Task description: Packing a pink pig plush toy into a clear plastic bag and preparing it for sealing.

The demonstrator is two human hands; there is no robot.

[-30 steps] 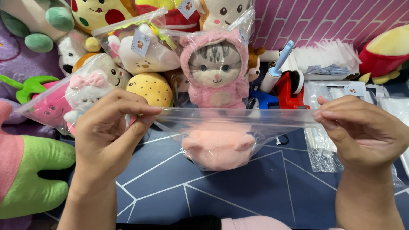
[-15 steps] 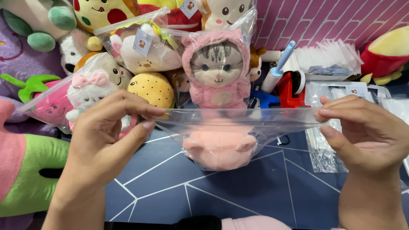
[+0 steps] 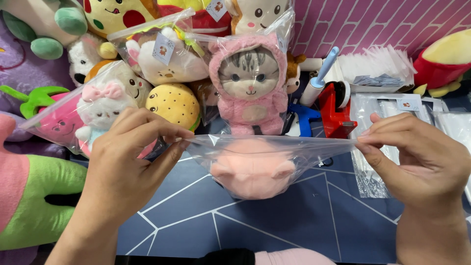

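Both hands are up over the dark blue mat [image 3: 274, 221], stretching a clear plastic bag [image 3: 314, 162] between them. The left hand [image 3: 130, 162] pinches the bag's top left corner, thumb and forefinger pressed tight together on the film, the other fingers curled loosely above. The right hand [image 3: 417, 162] mirrors it at the top right corner, fingertips closed on the edge, knuckles bent. The bag's mouth runs taut and nearly level from one pinch to the other. Inside hangs a pink plush toy [image 3: 252, 169], sitting low in the middle of the bag, just above the mat. Right behind it stands a cat plush in a pink hood [image 3: 250, 83], itself wrapped in clear film. A red tape dispenser [image 3: 336, 110] sits near the right hand, and a yellow burger plush [image 3: 172, 104] lies just beyond the left hand.
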